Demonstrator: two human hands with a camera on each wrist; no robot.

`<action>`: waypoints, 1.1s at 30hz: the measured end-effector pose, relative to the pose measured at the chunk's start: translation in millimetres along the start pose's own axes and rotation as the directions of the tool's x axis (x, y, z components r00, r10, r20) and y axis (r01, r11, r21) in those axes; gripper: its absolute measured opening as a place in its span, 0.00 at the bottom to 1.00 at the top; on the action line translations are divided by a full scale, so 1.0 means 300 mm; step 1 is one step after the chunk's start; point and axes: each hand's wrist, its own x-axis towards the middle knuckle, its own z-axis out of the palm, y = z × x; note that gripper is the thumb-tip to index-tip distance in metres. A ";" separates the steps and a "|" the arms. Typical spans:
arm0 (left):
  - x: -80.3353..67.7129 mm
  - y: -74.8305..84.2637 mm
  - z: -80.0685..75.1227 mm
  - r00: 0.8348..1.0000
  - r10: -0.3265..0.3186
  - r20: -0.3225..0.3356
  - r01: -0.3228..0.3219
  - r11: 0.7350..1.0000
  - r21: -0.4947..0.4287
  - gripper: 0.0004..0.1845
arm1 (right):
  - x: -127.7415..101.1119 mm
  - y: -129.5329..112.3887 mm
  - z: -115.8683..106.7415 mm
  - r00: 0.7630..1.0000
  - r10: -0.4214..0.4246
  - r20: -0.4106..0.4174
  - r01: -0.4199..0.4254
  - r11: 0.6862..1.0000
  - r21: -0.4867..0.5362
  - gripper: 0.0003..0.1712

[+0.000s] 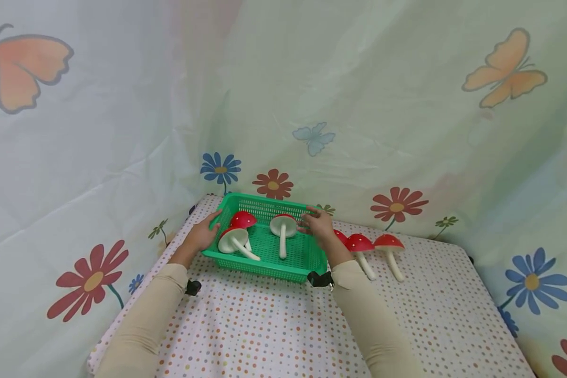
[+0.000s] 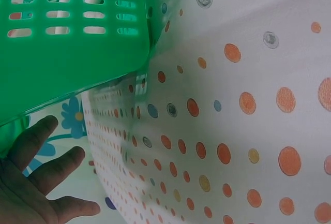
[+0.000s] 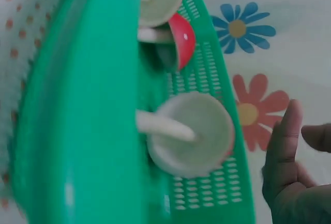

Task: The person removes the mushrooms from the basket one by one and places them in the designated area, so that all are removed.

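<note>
backdrop: I see pale cloth printed with butterflies and flowers hung round three sides, closing in a table (image 1: 274, 336) under a white cover dotted in orange, red and green

basket: a green slotted basket (image 1: 264, 265) sits at the far middle of the table, its long axis running left to right across my view, slightly skewed so the right end comes nearer to me

contents: three red-capped toy mushrooms lie tipped over inside, two crossed at the left end (image 1: 233, 239) and one (image 1: 283, 227) near the middle with its white stem pointing toward me

loose mushrooms: more of the same (image 1: 375, 249) lie in a row on the table just right of the basket, stems toward me, partly behind the right wrist

left hand: my left hand (image 1: 202, 233) is at the basket's left short end, fingers fairly straight and spread against the rim; the left wrist view shows them (image 2: 44, 164) apart beside the green wall, not curled round it

right hand: my right hand (image 1: 317, 224) is at the far right corner, fingers reaching over the rim toward the middle mushroom; in the right wrist view thumb and fingers (image 3: 284, 141) stand apart, holding nothing

key relation: the basket lies straight between the two hands, one at each end

arms: both forearms in beige sleeves reach forward, nearly symmetric, elbows near the table's front edge
</note>
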 end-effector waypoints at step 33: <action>0.005 -0.001 -0.009 1.000 -0.001 -0.007 0.001 1.000 0.018 0.29 | 0.096 0.190 0.158 0.974 -0.145 0.174 0.220 0.797 -0.562 0.25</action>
